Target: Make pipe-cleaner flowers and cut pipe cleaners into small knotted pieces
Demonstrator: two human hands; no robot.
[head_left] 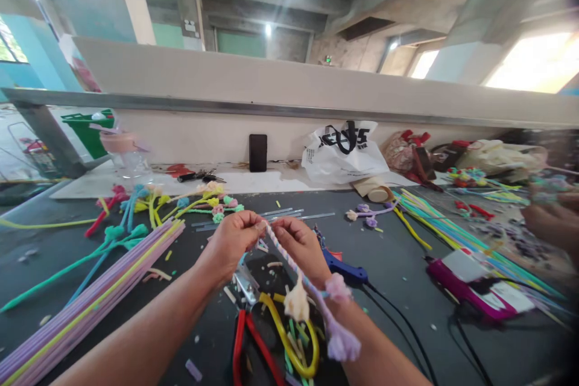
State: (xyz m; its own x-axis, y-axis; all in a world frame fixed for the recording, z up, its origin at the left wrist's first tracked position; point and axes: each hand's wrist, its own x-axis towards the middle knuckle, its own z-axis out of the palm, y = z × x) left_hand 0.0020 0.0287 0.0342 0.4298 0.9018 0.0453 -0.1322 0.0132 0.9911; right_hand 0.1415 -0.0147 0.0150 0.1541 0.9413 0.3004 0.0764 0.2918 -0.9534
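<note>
My left hand (235, 238) pinches the far end of a twisted pipe-cleaner stem (281, 248) in pale purple and white. Close beside it, my right hand (304, 246) has its fingers closed around the same end. The stem slants down toward me and splits into fuzzy flower heads: a cream one (297, 301), a purple one (342, 342) and a pink one (338, 288) by my right wrist. Below my hands lie red-handled pliers (246, 338) and yellow-handled scissors (312, 353), their metal parts partly overlapping. A blue glue gun (346, 268) rests just right of my right hand.
Bundled pipe cleaners (104, 301) lie at left, with finished-looking flower stems (122, 235) behind. Clear glue sticks (289, 215) are beyond my hands. A magenta glue gun (470, 289) with cables lies right. Further back are a phone (257, 152), a white bag (346, 157) and a co-worker's blurred hand (554, 220).
</note>
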